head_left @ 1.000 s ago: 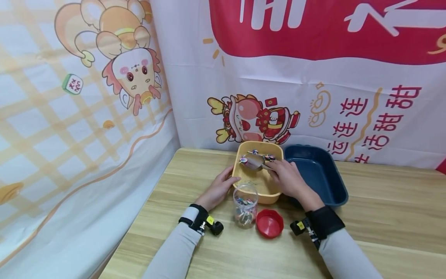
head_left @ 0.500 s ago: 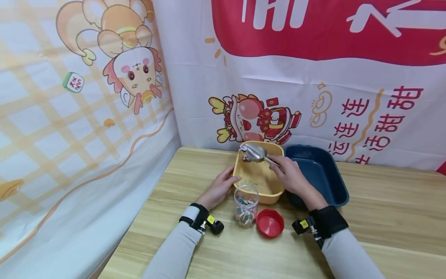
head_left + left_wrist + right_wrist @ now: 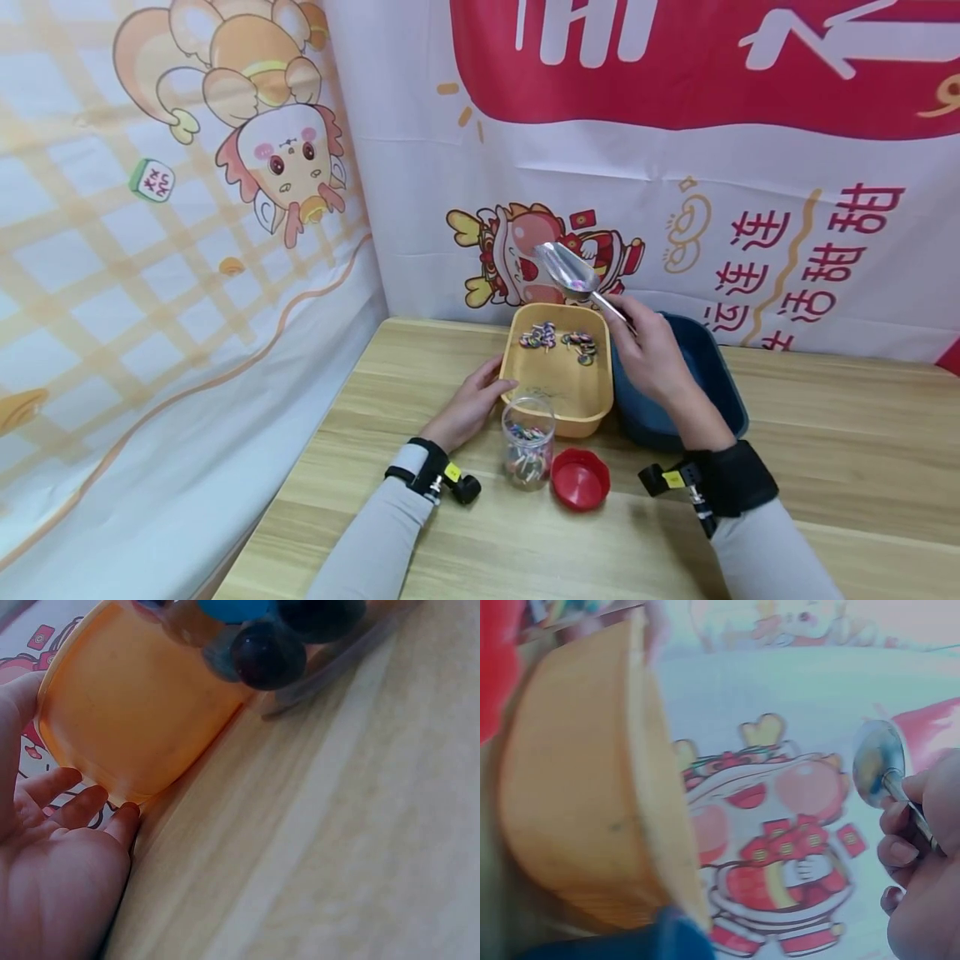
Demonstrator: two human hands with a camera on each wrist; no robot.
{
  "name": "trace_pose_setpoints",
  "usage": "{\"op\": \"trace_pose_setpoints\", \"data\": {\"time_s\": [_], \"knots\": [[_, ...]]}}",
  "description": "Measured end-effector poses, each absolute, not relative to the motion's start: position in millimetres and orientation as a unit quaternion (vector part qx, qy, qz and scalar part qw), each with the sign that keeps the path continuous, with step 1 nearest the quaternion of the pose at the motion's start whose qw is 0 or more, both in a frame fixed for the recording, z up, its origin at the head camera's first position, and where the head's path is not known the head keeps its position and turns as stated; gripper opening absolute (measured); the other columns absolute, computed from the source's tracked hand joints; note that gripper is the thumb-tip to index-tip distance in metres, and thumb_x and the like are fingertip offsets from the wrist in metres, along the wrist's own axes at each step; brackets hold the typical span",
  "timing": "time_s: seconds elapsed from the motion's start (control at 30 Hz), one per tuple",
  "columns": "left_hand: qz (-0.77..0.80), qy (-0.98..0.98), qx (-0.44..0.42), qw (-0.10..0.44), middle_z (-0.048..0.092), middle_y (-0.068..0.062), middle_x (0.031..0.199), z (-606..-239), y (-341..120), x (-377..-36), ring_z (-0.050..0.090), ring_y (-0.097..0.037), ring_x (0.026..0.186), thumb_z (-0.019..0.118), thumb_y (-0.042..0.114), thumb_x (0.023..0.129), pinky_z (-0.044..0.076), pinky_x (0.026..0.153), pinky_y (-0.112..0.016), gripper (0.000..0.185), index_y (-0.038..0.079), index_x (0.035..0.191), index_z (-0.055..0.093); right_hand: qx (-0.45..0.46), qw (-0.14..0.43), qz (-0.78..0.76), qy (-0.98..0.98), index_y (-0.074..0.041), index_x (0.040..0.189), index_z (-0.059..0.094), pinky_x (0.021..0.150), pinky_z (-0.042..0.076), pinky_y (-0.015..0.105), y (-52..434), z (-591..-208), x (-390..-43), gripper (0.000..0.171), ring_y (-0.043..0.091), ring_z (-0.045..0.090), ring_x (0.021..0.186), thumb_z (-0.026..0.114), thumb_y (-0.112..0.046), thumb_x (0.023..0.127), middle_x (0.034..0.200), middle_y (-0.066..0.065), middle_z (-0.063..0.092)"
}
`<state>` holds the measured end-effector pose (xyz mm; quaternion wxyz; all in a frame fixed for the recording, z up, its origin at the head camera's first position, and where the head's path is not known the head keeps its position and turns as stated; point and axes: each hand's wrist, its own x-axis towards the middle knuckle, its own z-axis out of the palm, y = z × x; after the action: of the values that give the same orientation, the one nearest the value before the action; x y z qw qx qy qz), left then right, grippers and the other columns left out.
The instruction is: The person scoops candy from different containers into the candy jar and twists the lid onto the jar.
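Head view: right hand (image 3: 651, 354) grips the scoop (image 3: 568, 269) by its handle, fingers curled round it, and holds it in the air above the far right corner of the yellow tub (image 3: 557, 402), bowl tilted up toward the wall. Whether the scoop carries anything cannot be told. Left hand (image 3: 472, 406) rests against the tub's near left side, fingers relaxed and extended, thumb at the rim. Candies (image 3: 558, 340) lie in a small cluster at the far end of the tub. Jar (image 3: 528, 440) stands open on the table (image 3: 825, 467) just in front of the tub, with candies inside. Red lid (image 3: 580, 480) lies just right of the jar, inside facing up. Blue tub (image 3: 712, 375) sits touching the yellow tub's right side, partly behind the right arm.

Left wrist view: left hand (image 3: 56, 870) lies open, fingertips (image 3: 127, 817) touching the yellow tub's (image 3: 135, 712) wall where it meets the table (image 3: 337, 825). Jar base (image 3: 262, 645) shows blurred at the top.

Right wrist view: right hand (image 3: 922, 877) has fingers wrapped round the scoop (image 3: 879, 763) handle, bowl seen from behind against the banner (image 3: 780, 847). Yellow tub (image 3: 592, 795) fills the left, blue tub (image 3: 660, 937) edge at the bottom.
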<state>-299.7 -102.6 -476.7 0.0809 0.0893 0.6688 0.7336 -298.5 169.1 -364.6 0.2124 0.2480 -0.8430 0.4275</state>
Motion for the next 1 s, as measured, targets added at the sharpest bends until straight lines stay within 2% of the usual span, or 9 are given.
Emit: {"op": "trace_pose_setpoints", "data": {"time_s": [0.23, 0.47, 0.7, 0.87, 0.93, 1.0], "knots": [[0.729, 0.675, 0.083, 0.079, 0.026, -0.02, 0.166, -477, -104, -298, 0.03, -0.034, 0.151, 0.056, 0.01, 0.103, 0.027, 0.125, -0.042, 0.067, 0.006, 0.162, 0.025, 0.261, 0.189, 0.412, -0.853, -0.004, 0.14, 0.057, 0.073, 0.048, 0.031, 177, -342, -282, 0.037, 0.025, 0.056, 0.092, 0.046, -0.024, 0.11, 0.114, 0.015, 0.066], [0.726, 0.678, 0.08, 0.08, 0.027, -0.018, 0.166, -477, -103, -299, 0.031, -0.032, 0.151, 0.056, 0.012, 0.103, 0.028, 0.124, -0.04, 0.066, 0.008, 0.162, 0.026, 0.339, 0.192, 0.414, -0.823, -0.008, 0.14, 0.058, 0.052, 0.044, 0.023, 192, -323, -266, 0.033, 0.017, 0.051, 0.064, 0.049, -0.012, 0.108, 0.098, 0.006, 0.063], [0.723, 0.681, 0.081, 0.085, 0.027, -0.014, 0.167, -477, -104, -300, 0.031, -0.029, 0.152, 0.057, 0.013, 0.104, 0.027, 0.125, -0.04, 0.066, 0.011, 0.162, 0.026, 0.399, 0.198, 0.412, -0.795, -0.009, 0.139, 0.06, 0.049, 0.042, 0.025, 205, -310, -252, 0.036, 0.012, 0.048, 0.058, 0.055, -0.002, 0.103, 0.082, -0.001, 0.056], [0.724, 0.679, 0.089, 0.085, 0.026, -0.016, 0.167, -478, -105, -300, 0.031, -0.029, 0.152, 0.055, 0.013, 0.104, 0.026, 0.125, -0.04, 0.066, 0.01, 0.163, 0.025, 0.386, 0.205, 0.411, -0.8, -0.011, 0.127, 0.07, 0.06, 0.05, 0.016, 205, -307, -247, 0.03, 0.011, 0.058, 0.073, 0.064, -0.002, 0.099, 0.096, 0.0, 0.07], [0.723, 0.68, 0.09, 0.086, 0.025, -0.016, 0.167, -478, -105, -300, 0.031, -0.029, 0.152, 0.055, 0.013, 0.105, 0.026, 0.125, -0.04, 0.066, 0.009, 0.163, 0.024, 0.389, 0.197, 0.416, -0.798, -0.01, 0.122, 0.073, 0.064, 0.054, 0.015, 204, -307, -246, 0.027, 0.011, 0.06, 0.077, 0.067, -0.002, 0.097, 0.105, 0.002, 0.073], [0.723, 0.679, 0.096, 0.085, 0.024, -0.017, 0.168, -479, -106, -300, 0.029, -0.03, 0.152, 0.054, 0.013, 0.105, 0.025, 0.125, -0.041, 0.066, 0.009, 0.163, 0.023, 0.394, 0.184, 0.416, -0.798, -0.011, 0.119, 0.075, 0.063, 0.056, 0.017, 205, -306, -245, 0.026, 0.011, 0.062, 0.076, 0.069, -0.001, 0.095, 0.105, 0.002, 0.074]]}}
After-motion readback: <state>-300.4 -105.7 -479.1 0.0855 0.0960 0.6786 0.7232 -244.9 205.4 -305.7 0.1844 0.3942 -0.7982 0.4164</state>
